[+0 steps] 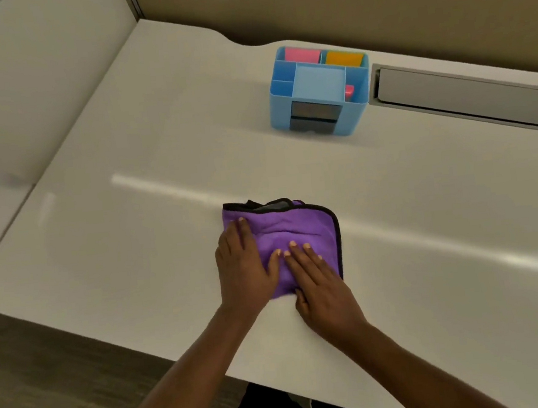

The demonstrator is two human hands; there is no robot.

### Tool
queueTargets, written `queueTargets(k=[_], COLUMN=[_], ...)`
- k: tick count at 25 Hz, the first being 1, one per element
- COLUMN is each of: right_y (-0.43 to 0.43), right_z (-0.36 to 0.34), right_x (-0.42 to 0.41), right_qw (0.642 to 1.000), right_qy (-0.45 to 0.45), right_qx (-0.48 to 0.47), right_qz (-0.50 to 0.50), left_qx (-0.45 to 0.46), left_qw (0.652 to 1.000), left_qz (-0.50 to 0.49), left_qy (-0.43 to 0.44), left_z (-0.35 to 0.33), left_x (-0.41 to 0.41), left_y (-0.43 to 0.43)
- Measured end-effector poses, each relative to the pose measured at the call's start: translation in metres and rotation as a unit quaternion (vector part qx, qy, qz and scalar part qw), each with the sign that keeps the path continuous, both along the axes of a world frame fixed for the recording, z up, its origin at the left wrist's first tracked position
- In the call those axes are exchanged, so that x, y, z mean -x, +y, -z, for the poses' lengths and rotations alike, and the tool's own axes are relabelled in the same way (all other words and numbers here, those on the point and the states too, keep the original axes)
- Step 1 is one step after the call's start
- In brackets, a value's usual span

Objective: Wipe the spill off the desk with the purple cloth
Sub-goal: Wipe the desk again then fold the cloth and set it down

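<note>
The purple cloth [291, 226], folded and edged in black, lies flat on the white desk [134, 249] near the middle of the view. My left hand [244, 267] rests palm down on its left part, fingers stretched out. My right hand [319, 281] presses flat on its lower right part, fingers together and pointing up-left. Both hands lie on top of the cloth rather than gripping it. No spill shows on the desk; whatever is under the cloth is hidden.
A blue desk organiser [317, 90] with pink and orange pads stands behind the cloth. A grey cable tray [467, 92] runs along the back right. The desk's front edge [177, 357] lies close below my wrists, floor beyond it. A partition wall rises at the back.
</note>
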State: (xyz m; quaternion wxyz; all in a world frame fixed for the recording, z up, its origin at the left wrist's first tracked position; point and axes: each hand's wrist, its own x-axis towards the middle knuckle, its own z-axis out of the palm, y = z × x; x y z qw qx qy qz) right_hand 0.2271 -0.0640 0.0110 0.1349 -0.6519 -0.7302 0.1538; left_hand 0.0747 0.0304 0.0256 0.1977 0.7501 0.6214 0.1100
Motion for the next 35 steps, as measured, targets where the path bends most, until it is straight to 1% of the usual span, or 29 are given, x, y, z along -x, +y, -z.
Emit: queueTargets(k=[2, 4, 6, 8, 9, 11, 12, 14, 17, 20, 21, 22, 24, 25, 26, 27, 28, 29, 31, 32, 34, 35], right_y=[-0.013, -0.016, -0.020, -0.027, -0.031, -0.044, -0.053, -0.071, -0.088, -0.095, -0.097, -0.100, -0.106, -0.109, -0.112, -0.115, -0.117, -0.118, -0.118, -0.119, -0.124, -0.127], right_z=[-0.006, -0.013, -0.020, -0.027, -0.030, -0.035, -0.037, -0.040, -0.047, -0.050, -0.052, -0.054, -0.061, -0.065, -0.070, -0.075, -0.081, -0.087, -0.095, -0.099, -0.105, -0.106], right_x=[-0.011, -0.016, -0.024, -0.033, -0.036, -0.045, -0.051, -0.065, -0.085, -0.102, -0.107, -0.113, -0.125, -0.130, -0.136, -0.141, -0.146, -0.152, -0.164, -0.171, -0.183, -0.189], right_qw=[1.000, 1.000, 1.000, 1.000, 0.999, 0.996, 0.991, 0.984, 0.970, 0.954, 0.951, 0.947, 0.938, 0.933, 0.923, 0.905, 0.876, 0.834, 0.748, 0.718, 0.673, 0.642], right_qy=[0.018, 0.028, 0.024, 0.019, 0.020, 0.039, 0.052, 0.072, 0.121, 0.169, 0.178, 0.188, 0.203, 0.204, 0.206, 0.219, 0.250, 0.302, 0.410, 0.447, 0.505, 0.540], right_qx=[-0.004, 0.000, 0.001, -0.005, 0.001, 0.049, 0.073, 0.084, 0.099, 0.111, 0.113, 0.112, 0.093, 0.073, 0.051, 0.046, 0.069, 0.107, 0.169, 0.176, 0.169, 0.163], right_qz=[0.018, 0.011, 0.005, 0.013, 0.025, 0.069, 0.097, 0.141, 0.185, 0.219, 0.225, 0.235, 0.267, 0.289, 0.321, 0.362, 0.407, 0.450, 0.493, 0.504, 0.514, 0.520], left_qx=[0.023, 0.020, 0.015, 0.020, 0.026, 0.056, 0.073, 0.109, 0.162, 0.253, 0.302, 0.368, 0.489, 0.512, 0.518, 0.518, 0.519, 0.522, 0.527, 0.530, 0.533, 0.534], left_qw=[0.998, 0.996, 0.994, 0.988, 0.984, 0.979, 0.979, 0.981, 0.983, 0.967, 0.951, 0.919, 0.811, 0.772, 0.748, 0.729, 0.716, 0.709, 0.708, 0.708, 0.704, 0.707], left_qz=[0.004, 0.024, 0.030, 0.030, 0.030, 0.016, 0.008, -0.007, -0.033, -0.034, -0.053, -0.088, -0.155, -0.170, -0.171, -0.165, -0.152, -0.130, -0.080, -0.053, -0.020, -0.006], left_qy=[0.053, 0.083, 0.103, 0.147, 0.172, 0.193, 0.190, 0.161, 0.080, 0.014, -0.037, -0.114, -0.281, -0.336, -0.379, -0.416, -0.441, -0.456, -0.464, -0.465, -0.469, -0.465], left_z=[0.000, -0.002, -0.007, -0.014, -0.017, -0.023, -0.026, -0.029, -0.034, -0.033, -0.032, -0.032, -0.036, -0.036, -0.037, -0.038, -0.040, -0.046, -0.056, -0.061, -0.067, -0.068], left_x=[-0.012, -0.015, -0.022, -0.032, -0.038, -0.053, -0.060, -0.074, -0.092, -0.107, -0.109, -0.112, -0.116, -0.117, -0.121, -0.127, -0.133, -0.143, -0.161, -0.172, -0.187, -0.194], left_y=[0.005, 0.011, 0.012, 0.006, 0.001, -0.010, -0.017, -0.032, -0.057, -0.071, -0.072, -0.074, -0.079, -0.084, -0.087, -0.092, -0.097, -0.103, -0.113, -0.119, -0.128, -0.132])
